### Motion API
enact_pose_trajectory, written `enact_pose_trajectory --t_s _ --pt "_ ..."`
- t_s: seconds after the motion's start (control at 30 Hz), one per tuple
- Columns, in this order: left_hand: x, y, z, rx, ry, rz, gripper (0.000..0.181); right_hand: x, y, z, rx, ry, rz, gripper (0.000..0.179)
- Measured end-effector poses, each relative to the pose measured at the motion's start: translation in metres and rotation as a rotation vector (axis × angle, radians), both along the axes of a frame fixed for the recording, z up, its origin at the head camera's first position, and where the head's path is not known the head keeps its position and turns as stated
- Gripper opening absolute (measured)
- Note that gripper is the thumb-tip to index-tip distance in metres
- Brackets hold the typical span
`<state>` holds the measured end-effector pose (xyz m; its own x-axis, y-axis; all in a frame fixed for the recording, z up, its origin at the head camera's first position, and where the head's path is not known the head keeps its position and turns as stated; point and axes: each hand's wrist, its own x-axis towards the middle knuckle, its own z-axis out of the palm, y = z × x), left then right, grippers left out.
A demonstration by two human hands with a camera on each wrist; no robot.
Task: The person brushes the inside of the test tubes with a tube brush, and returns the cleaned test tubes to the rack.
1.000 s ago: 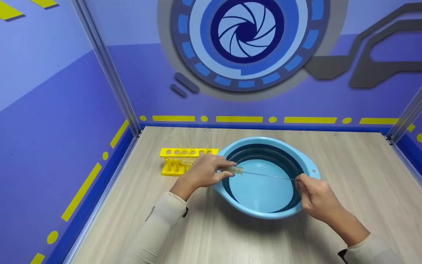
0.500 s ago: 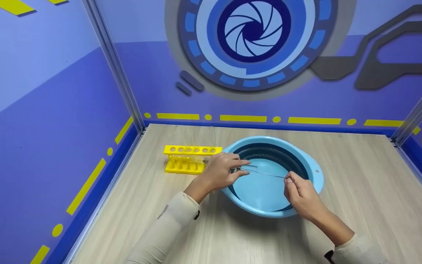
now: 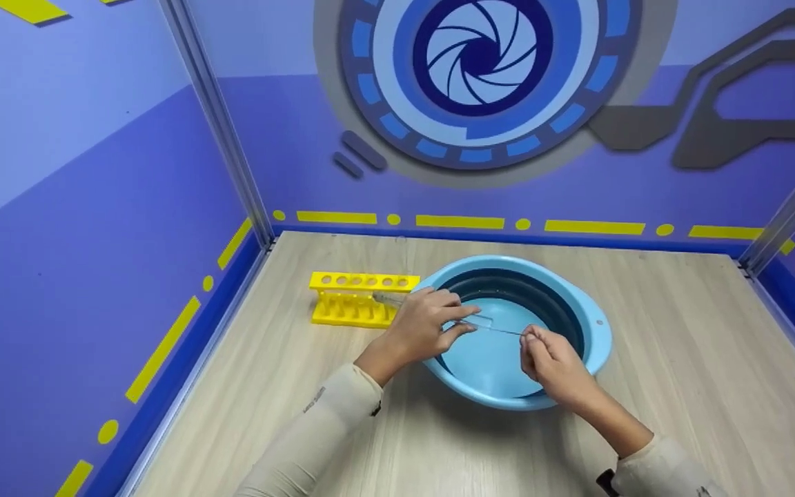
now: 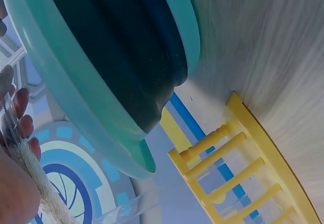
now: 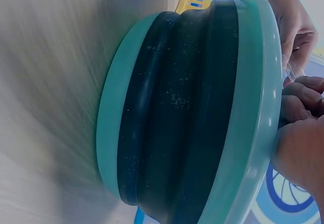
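My left hand grips a clear test tube lying nearly level above the basin, its open mouth toward the right hand. Inside the tube sits a test tube brush; its pale bristles show through the glass in the left wrist view. The brush's thin wire handle runs out of the mouth, and my right hand pinches it. The basin is light blue with a dark folding wall. In the right wrist view its side hides part of the left hand.
A yellow test tube rack stands left of the basin, behind the left hand. A clear tube shows beside it in the left wrist view. The wooden table meets blue panels at its back and left.
The right hand has moved left toward the left hand, sliding the brush deeper into the test tube. Its bristles have gone from near the mouth to the far end. The head view has shifted slightly.
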<state>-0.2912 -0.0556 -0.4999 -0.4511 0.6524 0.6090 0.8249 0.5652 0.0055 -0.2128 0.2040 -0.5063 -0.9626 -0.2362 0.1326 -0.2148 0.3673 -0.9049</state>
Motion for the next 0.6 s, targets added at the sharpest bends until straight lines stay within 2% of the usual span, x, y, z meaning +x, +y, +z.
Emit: enact_pose_trajectory --t_s 0.07,0.2,0.47,0.6 --pt "-0.002 0.0 0.001 -0.004 -0.025 0.0 0.032 -0.002 0.001 -0.001 0.034 0.074 0.004 0.032" --pt "-0.001 0.003 0.003 -0.02 -0.109 -0.005 0.034 -0.002 0.005 -0.004 0.144 0.301 -0.013 0.026" --pt "-0.004 -0.003 0.018 -0.051 -0.379 -0.034 0.035 -0.003 0.006 -0.011 0.315 0.637 -0.028 0.018" --pt "-0.009 -0.009 0.022 -0.065 -0.456 -0.056 0.035 -0.005 0.006 -0.015 0.424 0.835 -0.021 0.016"
